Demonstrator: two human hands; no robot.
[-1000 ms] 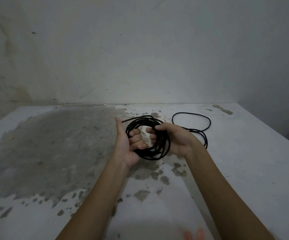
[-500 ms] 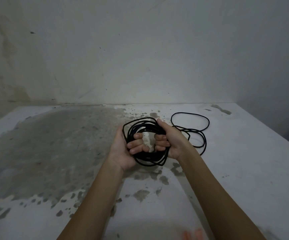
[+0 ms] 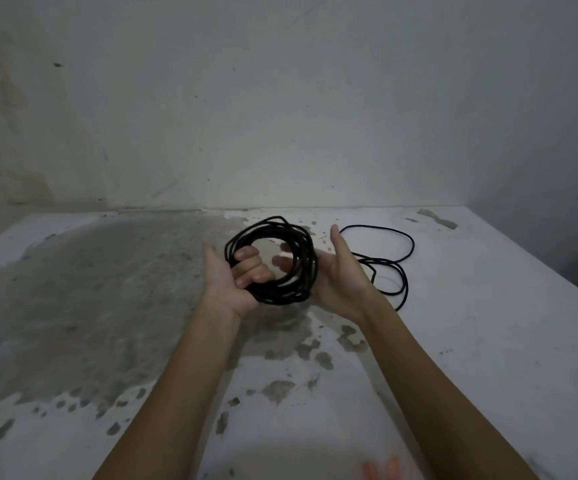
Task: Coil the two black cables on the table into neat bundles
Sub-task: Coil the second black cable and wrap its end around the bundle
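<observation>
While the left hand [image 3: 239, 282] grips the coiled cable [image 3: 277, 296], fingers curled through its ring above the table [image 3: 488, 323], the right hand [image 3: 341, 282] lies spread against the coil's right side, clasping nothing. One bundle looks nearly wound. The loose cable [image 3: 381, 262] on the table just to its right lies uncoiled, so I judge the job about half done. No brand or writing shows.

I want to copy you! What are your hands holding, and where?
The left hand grips the coiled black cable at its lower left, fingers curled through the ring. The right hand is open beside it.
</observation>
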